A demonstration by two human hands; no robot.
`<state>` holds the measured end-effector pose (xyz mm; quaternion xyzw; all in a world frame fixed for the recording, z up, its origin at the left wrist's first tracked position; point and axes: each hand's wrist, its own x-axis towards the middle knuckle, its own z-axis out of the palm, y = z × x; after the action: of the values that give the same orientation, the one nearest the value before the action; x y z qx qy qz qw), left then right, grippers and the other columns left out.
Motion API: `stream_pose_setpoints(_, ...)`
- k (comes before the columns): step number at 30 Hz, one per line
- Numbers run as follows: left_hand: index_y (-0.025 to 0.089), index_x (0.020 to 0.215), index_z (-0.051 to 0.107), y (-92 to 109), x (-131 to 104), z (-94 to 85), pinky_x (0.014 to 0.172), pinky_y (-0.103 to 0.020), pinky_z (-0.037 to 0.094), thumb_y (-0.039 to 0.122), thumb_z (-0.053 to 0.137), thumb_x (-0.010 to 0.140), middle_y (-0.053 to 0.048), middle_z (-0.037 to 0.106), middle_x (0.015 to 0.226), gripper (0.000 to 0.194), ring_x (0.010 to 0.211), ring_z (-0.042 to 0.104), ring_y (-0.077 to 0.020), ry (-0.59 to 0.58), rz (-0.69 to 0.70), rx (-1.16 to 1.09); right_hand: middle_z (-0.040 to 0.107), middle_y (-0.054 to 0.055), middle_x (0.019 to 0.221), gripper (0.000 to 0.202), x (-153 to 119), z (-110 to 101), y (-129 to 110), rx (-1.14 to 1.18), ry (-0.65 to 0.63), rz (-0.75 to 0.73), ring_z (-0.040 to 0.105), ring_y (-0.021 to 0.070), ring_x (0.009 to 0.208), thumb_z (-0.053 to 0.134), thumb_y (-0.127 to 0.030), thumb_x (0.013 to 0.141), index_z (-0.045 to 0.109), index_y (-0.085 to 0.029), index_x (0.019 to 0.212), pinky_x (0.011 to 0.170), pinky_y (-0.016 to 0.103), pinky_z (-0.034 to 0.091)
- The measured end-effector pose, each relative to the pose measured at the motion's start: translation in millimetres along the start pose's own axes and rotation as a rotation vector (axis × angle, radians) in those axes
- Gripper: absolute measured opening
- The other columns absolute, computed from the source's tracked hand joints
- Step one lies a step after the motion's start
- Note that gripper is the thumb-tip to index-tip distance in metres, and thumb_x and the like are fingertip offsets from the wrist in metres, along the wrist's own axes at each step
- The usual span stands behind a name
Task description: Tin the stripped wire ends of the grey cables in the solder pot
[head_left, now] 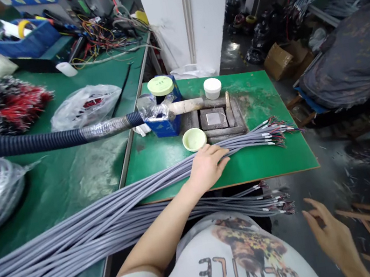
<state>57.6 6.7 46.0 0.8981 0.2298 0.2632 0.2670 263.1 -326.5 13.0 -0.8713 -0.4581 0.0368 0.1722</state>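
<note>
My left hand (207,167) rests on top of a bundle of grey cables (163,175) that lies across the green board, its fingers spread over them. The stripped ends with thin coloured wires and white labels (271,133) point right. A second grey bundle (224,203) lies nearer to me, along my lap, partly under my left forearm. My right hand (326,228) hangs in the air right of that bundle's ends, fingers apart and holding nothing. Just behind my left hand stands a pale green bowl (194,139).
A square pot in a dark frame (215,118), a white lidded jar (212,88) and a blue box (165,125) stand behind the cables. A ribbed hose (46,137) comes in from the left. A person in dark clothing (351,49) sits at the right.
</note>
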Motion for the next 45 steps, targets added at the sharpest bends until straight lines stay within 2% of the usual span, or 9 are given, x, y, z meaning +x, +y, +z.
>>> stream_pose_setpoints(5, 0.017, 0.11, 0.066, -0.3, 12.3, 8.6, 0.079, -0.037, 0.043, 0.029, 0.055, 0.089, -0.009, 0.066, 0.102, 0.026, 0.091, 0.055, -0.0231, -0.063, 0.022, 0.234, 0.074, 0.005, 0.095, 0.023, 31.9, 25.3, -63.2, 0.278, -0.201, -0.223, 0.072, 0.0222, 0.081, 0.049, -0.032, 0.09, 0.063, -0.025, 0.108, 0.072, 0.034, 0.059)
stream_pose_setpoints(9, 0.019, 0.1, 0.068, -4.7, 1.6, -17.6, 0.078, -0.035, 0.042, 0.031, 0.052, 0.092, -0.007, 0.067, 0.097, 0.022, 0.089, 0.055, -0.0211, 0.029, -0.049, 0.255, 0.073, 0.006, 0.099, 0.024, 70.7, 28.6, -103.5, 0.391, -0.359, -0.357, 0.07, 0.0209, 0.087, 0.051, -0.028, 0.09, 0.065, -0.023, 0.109, 0.078, 0.032, 0.056)
stream_pose_setpoints(14, 0.021, 0.096, 0.068, -32.1, -28.9, -50.5, 0.074, -0.035, 0.04, 0.037, 0.056, 0.089, -0.007, 0.067, 0.094, 0.021, 0.09, 0.055, -0.0234, 0.004, -0.316, 0.439, 0.073, 0.007, 0.098, 0.024, 101.5, 25.1, -128.0, 0.495, -0.511, -0.427, 0.068, 0.02, 0.089, 0.05, -0.028, 0.091, 0.066, -0.022, 0.109, 0.081, 0.032, 0.052)
stream_pose_setpoints(21, 0.019, 0.088, 0.061, -44.8, -30.9, -40.0, 0.076, -0.034, 0.042, 0.028, 0.056, 0.088, -0.006, 0.063, 0.09, 0.01, 0.087, 0.056, -0.022, -0.046, -0.433, 0.38, 0.072, 0.006, 0.103, 0.021, 124.7, 33.2, -152.8, 0.644, -0.78, -0.59, 0.066, 0.0208, 0.095, 0.052, -0.027, 0.09, 0.068, -0.021, 0.104, 0.086, 0.032, 0.047)
stream_pose_setpoints(26, 0.017, 0.096, 0.054, -14.0, -39.5, -50.8, 0.075, -0.034, 0.045, 0.023, 0.049, 0.091, -0.007, 0.06, 0.087, 0.009, 0.082, 0.055, -0.0199, 0.148, -0.339, 0.289, 0.071, 0.006, 0.092, 0.03, 131.9, 47.1, -156.3, 1.01, -0.984, -0.349, 0.065, 0.0154, 0.07, 0.046, -0.035, 0.094, 0.061, -0.021, 0.116, 0.066, 0.029, 0.051)
stream_pose_setpoints(32, 0.019, 0.106, 0.057, 35.0, -78.7, -43.0, 0.077, -0.03, 0.047, 0.014, 0.054, 0.088, -0.007, 0.063, 0.093, 0.019, 0.085, 0.058, -0.0167, 0.295, -0.188, 0.136, 0.068, 0.01, 0.111, 0.037, 159.2, 36.7, -166.7, 1.645, -0.544, -0.035, 0.065, 0.0149, 0.067, 0.047, -0.04, 0.094, 0.046, -0.027, 0.128, 0.055, 0.029, 0.051)
stream_pose_setpoints(39, 0.018, 0.1, 0.063, 34.6, -109.0, -15.0, 0.079, -0.031, 0.046, 0.027, 0.05, 0.092, -0.009, 0.067, 0.09, 0.018, 0.084, 0.061, -0.0175, 0.092, -0.208, -0.006, 0.067, 0.003, 0.069, 0.021, 162.6, 11.5, -142.9, 1.581, 0.088, -0.099, 0.056, 0.0144, 0.049, 0.052, -0.036, 0.089, 0.061, -0.017, 0.091, 0.047, 0.028, 0.045)
stream_pose_setpoints(42, 0.018, 0.103, 0.065, 36.8, -109.8, -11.8, 0.085, -0.032, 0.045, 0.033, 0.054, 0.09, -0.011, 0.068, 0.096, 0.023, 0.092, 0.061, -0.0189, 0.044, -0.201, -0.163, 0.061, 0.001, 0.058, 0.018, 138.0, 9.4, -141.9, 1.289, -0.001, -0.14, 0.056, 0.0151, 0.051, 0.054, -0.03, 0.087, 0.064, -0.015, 0.086, 0.053, 0.029, 0.046)
stream_pose_setpoints(45, 0.015, 0.108, 0.067, 45.6, -103.9, -9.4, 0.084, -0.031, 0.046, 0.037, 0.059, 0.087, -0.011, 0.069, 0.094, 0.031, 0.088, 0.062, -0.0184, 0.113, -0.256, -0.482, 0.061, 0.0, 0.061, 0.018, 110.8, 12.8, -151.1, 0.904, -0.318, -0.27, 0.056, 0.0132, 0.057, 0.054, -0.028, 0.088, 0.067, -0.016, 0.09, 0.058, 0.026, 0.044)
